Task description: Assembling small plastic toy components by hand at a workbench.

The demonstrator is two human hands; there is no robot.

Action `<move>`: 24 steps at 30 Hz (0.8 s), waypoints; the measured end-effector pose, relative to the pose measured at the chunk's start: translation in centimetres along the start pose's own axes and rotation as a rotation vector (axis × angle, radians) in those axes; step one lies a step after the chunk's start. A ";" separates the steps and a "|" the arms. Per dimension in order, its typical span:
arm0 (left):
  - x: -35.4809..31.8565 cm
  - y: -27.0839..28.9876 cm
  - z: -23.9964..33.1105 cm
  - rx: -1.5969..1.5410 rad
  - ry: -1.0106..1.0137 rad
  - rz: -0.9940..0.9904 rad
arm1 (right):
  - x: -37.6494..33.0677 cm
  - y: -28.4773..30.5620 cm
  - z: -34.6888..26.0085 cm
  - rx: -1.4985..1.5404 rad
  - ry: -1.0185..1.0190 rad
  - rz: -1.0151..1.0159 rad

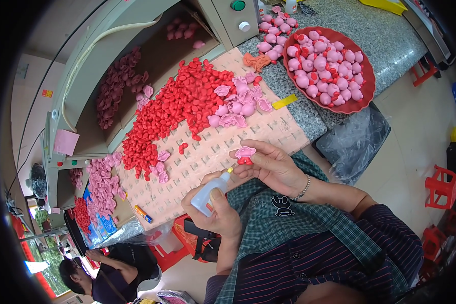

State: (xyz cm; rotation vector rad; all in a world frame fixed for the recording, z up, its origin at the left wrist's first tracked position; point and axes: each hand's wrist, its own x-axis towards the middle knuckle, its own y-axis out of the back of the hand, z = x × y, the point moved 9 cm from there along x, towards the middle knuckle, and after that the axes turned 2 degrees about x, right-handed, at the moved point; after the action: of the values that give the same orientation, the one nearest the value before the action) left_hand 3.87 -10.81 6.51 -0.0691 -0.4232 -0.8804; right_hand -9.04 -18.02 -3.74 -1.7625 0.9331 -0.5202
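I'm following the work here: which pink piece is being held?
The pink piece in the right hand, with red at its lower edge. It alone is held; others lie loose or in the bowl.

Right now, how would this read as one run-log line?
right hand: holds pink-and-red piece; left hand: holds squeeze bottle, yellow tip near piece; board: heaped red pieces; red bowl: pink pieces

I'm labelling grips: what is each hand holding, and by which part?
The left hand grips a translucent bottle around its body; the right hand pinches a small pink-and-red piece by one side.
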 end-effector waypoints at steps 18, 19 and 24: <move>0.1 -0.4 -0.1 0.073 -0.001 -0.020 | 0.1 -0.2 0.1 -0.008 0.003 -0.018; 0.0 -0.4 -0.2 0.052 -0.004 -0.012 | 0.1 -0.2 0.1 -0.008 0.003 -0.018; -0.1 -0.5 0.1 0.038 -0.040 -0.040 | 0.2 -0.2 0.1 -0.029 0.005 -0.029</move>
State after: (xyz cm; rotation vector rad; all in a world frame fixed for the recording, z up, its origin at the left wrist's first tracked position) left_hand 3.38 -11.06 6.52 -0.0437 -0.4802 -0.9113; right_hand -8.80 -18.05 -3.59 -1.8041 0.9245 -0.5323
